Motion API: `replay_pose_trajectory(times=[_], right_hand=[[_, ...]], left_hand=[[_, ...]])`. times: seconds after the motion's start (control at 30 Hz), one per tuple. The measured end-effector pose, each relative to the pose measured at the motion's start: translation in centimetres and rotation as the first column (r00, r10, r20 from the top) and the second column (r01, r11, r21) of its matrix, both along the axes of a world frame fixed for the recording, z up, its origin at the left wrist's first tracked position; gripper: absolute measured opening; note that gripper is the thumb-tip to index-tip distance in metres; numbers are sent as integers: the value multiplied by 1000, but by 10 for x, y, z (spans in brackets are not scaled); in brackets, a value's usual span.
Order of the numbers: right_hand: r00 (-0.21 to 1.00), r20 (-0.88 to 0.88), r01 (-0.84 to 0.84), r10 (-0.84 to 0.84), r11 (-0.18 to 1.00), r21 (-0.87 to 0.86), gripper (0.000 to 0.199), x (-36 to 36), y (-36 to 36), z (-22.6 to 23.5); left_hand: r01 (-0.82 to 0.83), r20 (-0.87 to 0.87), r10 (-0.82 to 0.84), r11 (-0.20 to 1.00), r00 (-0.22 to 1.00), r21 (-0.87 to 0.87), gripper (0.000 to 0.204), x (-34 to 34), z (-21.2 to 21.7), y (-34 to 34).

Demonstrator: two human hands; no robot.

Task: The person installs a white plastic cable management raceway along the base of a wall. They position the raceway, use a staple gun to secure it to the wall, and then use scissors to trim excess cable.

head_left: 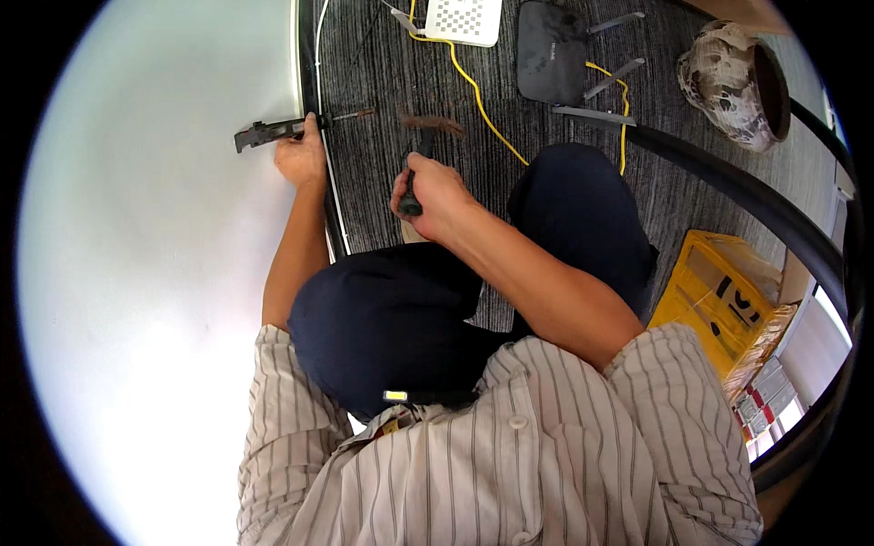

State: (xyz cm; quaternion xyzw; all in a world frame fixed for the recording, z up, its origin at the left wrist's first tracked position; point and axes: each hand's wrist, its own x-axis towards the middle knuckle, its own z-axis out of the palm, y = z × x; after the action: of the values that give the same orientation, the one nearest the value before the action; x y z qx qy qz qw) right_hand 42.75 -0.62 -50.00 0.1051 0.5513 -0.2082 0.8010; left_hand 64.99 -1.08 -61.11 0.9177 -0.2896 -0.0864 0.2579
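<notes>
My left hand [302, 160] is closed round a black tool [262, 135] beside the white wall. A thin metal rod sticks out of the tool to the right and ends in a rusty-looking tip; its exact kind I cannot make out. To the right, my right hand [435, 193] grips a hammer [433, 124] by its dark handle, with the rusty brown head pointing away from me. A gap separates the hammer head from the rod's tip. Along the foot of the wall, a white cable [331, 164] passes close to my left hand.
Dark striped carpet [382, 68] covers the floor. Ahead lie a white device [462, 20], a black router [552, 55] with grey antennas, and a yellow cable [475, 86]. A patterned pot [719, 82], a black curved tube [728, 177] and a yellow box [706, 296] are on the right.
</notes>
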Motion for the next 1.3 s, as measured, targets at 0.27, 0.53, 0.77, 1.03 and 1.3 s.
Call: replay_pose_trajectory(times=[0.27, 0.53, 0.77, 1.03, 1.3], right_hand=[[978, -133, 147, -162, 982, -119, 23, 35, 32, -38], [965, -201, 147, -171, 981, -128, 31, 51, 28, -40], [996, -89, -26, 18, 995, -93, 34, 51, 21, -47], [996, 69, -61, 62, 998, -23, 36, 61, 19, -50], [979, 17, -200, 201, 978, -57, 37, 68, 32, -49]], left_hand=[[-30, 1, 30, 999, 1000, 43, 52, 2, -4, 1], [-18, 34, 18, 1000, 999, -2, 53, 4, -6, 4], [-21, 53, 21, 1000, 998, -2, 55, 9, -17, 4], [-32, 37, 32, 999, 999, 15, 56, 3, -10, 1], [-13, 62, 13, 1000, 998, -4, 54, 5, -9, -1]])
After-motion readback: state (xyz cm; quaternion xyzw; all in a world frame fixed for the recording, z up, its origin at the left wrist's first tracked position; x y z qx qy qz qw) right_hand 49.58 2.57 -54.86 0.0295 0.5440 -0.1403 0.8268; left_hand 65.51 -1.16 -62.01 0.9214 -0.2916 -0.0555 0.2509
